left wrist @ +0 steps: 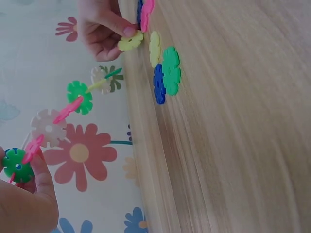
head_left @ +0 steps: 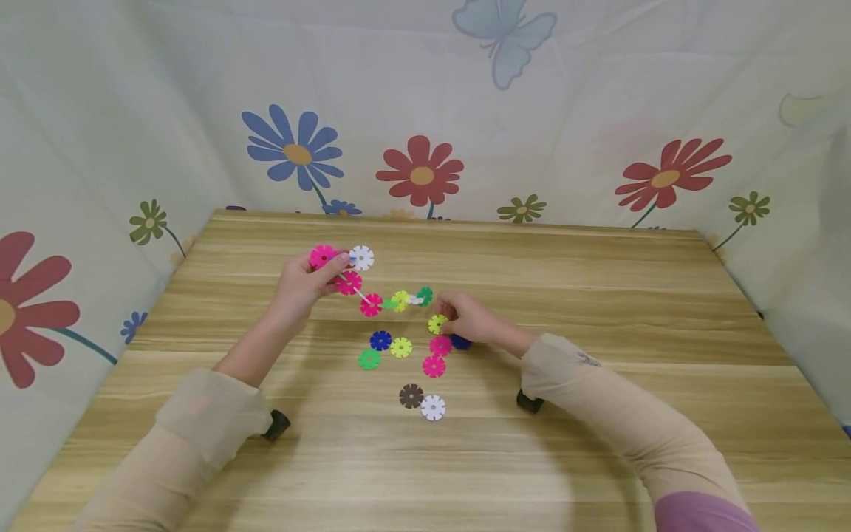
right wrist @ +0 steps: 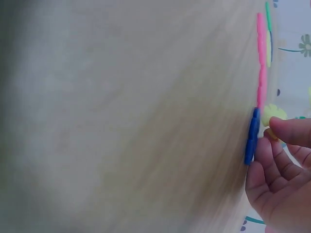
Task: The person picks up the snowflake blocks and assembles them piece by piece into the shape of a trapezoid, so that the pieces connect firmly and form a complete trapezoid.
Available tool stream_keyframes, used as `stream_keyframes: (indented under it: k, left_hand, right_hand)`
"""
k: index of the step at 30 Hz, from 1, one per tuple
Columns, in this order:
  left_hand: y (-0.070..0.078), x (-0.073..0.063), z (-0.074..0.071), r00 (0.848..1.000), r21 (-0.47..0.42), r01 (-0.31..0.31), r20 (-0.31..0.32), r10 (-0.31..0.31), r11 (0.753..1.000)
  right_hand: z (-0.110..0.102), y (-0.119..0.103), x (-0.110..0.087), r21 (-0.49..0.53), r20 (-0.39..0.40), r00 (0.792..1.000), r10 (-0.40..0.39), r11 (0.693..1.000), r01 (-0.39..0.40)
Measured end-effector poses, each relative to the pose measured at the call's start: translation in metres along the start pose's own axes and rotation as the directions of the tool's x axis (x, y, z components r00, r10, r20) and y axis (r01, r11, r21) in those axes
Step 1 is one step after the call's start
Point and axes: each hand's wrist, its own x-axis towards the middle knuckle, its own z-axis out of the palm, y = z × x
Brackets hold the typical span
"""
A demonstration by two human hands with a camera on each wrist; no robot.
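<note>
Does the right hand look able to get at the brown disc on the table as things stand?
Probably, but not freely: the right hand pinches a yellow disc, which it may need to put down first. Nothing appears to cover the brown disc, which lies beside a white disc.

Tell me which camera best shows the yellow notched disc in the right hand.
Left wrist view: the yellow notched disc looks large and mostly uncovered, pinched by the right hand. The head view shows it smaller; in the right wrist view, that hand hides part.
</note>
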Motion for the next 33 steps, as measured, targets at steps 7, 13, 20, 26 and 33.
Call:
stream_keyframes:
  k: [7, 13, 20, 26, 33]
  left_hand:
    - [0.0, -0.005, 0.008, 0.999, 0.051, 0.011, 0.036, -0.013, 0.999]
    - [0.001, -0.01, 0.018, 0.997, 0.113, 0.015, 0.072, -0.023, 0.994]
    - [0.001, -0.014, 0.029, 0.992, 0.085, 0.024, 0.121, -0.034, 0.996]
    - [0.0, -0.018, 0.036, 0.987, 0.087, 0.005, 0.159, -0.018, 0.996]
    - [0.0, -0.022, 0.042, 0.984, 0.109, 0.023, 0.174, -0.042, 0.994]
  right_hand:
    - [-0.009, -0.005, -0.013, 0.246, -0.006, 1.0, 0.02, 0.969, -0.018]
    - [-0.023, -0.022, -0.025, 0.39, -0.066, 0.998, -0.001, 0.92, 0.027]
    - [-0.031, -0.038, -0.03, 0.499, -0.146, 0.989, 0.0, 0.863, 0.074]
    - [-0.031, -0.048, -0.029, 0.539, -0.224, 0.974, 0.013, 0.835, 0.113]
    - [-0.027, -0.056, -0.028, 0.547, -0.298, 0.954, 0.005, 0.82, 0.167]
